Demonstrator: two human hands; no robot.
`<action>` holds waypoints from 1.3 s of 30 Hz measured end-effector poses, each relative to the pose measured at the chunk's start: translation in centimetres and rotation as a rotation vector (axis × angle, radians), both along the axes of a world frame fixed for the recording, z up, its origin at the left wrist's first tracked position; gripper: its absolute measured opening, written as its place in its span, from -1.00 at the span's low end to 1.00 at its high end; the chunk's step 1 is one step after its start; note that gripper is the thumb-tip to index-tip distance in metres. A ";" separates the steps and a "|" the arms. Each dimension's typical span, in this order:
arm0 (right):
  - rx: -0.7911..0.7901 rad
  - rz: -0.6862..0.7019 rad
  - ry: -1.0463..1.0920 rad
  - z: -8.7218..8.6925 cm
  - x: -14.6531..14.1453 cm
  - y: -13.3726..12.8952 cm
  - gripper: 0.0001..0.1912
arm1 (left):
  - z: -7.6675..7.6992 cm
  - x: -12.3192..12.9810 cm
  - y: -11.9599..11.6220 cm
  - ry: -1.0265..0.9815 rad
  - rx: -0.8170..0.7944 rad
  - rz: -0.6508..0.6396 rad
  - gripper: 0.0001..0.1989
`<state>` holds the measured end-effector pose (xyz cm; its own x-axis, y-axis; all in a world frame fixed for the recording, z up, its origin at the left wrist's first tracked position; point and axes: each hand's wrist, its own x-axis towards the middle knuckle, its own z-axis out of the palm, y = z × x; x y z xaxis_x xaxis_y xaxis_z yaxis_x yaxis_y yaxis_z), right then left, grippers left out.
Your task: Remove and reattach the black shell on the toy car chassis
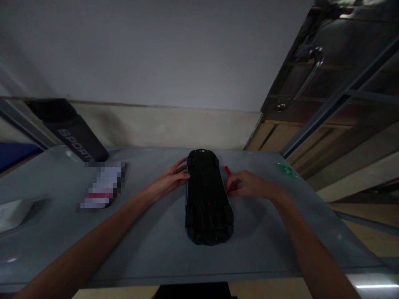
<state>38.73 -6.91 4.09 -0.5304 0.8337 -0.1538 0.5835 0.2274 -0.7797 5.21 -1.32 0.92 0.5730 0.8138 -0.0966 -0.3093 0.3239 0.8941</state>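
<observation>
A black toy car (207,199) lies upside down on the grey table (149,249), its wheels and underside facing up. Against its left side rests my left hand (173,178), fingers spread, with the thumb and fingertips at the car's edge. On the other side, my right hand (240,183) is curled close to the car's right edge, thumb and fingers bent toward each other. A small red object (227,170) sticks out just beyond the right fingers; its lower part is hidden, and whether the fingers grip it is unclear.
A black bottle (76,137) marked SPORT stands at the back left, with a blurred-out flat item (104,185) in front of it. A white object (14,214) sits at the far left edge. Green crumpled material (286,169) lies at the back right. A wall rises behind the table.
</observation>
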 end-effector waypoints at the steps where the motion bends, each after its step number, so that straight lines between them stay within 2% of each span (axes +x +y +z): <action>1: 0.000 -0.003 0.003 -0.2 0.1 0.0 -0.85 | 0.0 0.0 0.0 0.001 0.003 -0.004 -0.25; 8: 0.032 -0.037 0.023 -1.1 0.3 -0.3 -0.83 | -0.4 -0.1 0.1 0.026 0.006 0.006 -0.19; 14: -0.013 -0.081 0.032 -1.2 0.1 -0.3 -0.83 | -0.8 -0.2 0.2 0.027 0.004 -0.022 -0.13; 18: 0.025 -0.078 0.049 -1.1 -0.1 -0.3 -0.79 | -0.9 -0.2 0.3 -0.001 0.022 -0.019 -0.15; 23: 0.080 -0.127 0.029 -0.4 -0.5 -0.4 -0.73 | -0.8 -0.2 0.2 0.015 -0.012 -0.006 -0.15; 28: 0.128 -0.279 0.221 0.7 -1.6 -0.7 -0.60 | -0.9 -0.3 0.2 0.066 0.006 0.021 -0.15; 35: 0.062 -0.245 0.307 0.1 -3.2 -0.7 -0.66 | -1.3 -0.5 0.3 0.055 0.058 -0.001 -0.25; 39: 0.061 -0.233 0.305 0.2 -3.1 -0.9 -0.69 | -1.4 -0.5 0.4 0.070 0.037 0.004 -0.21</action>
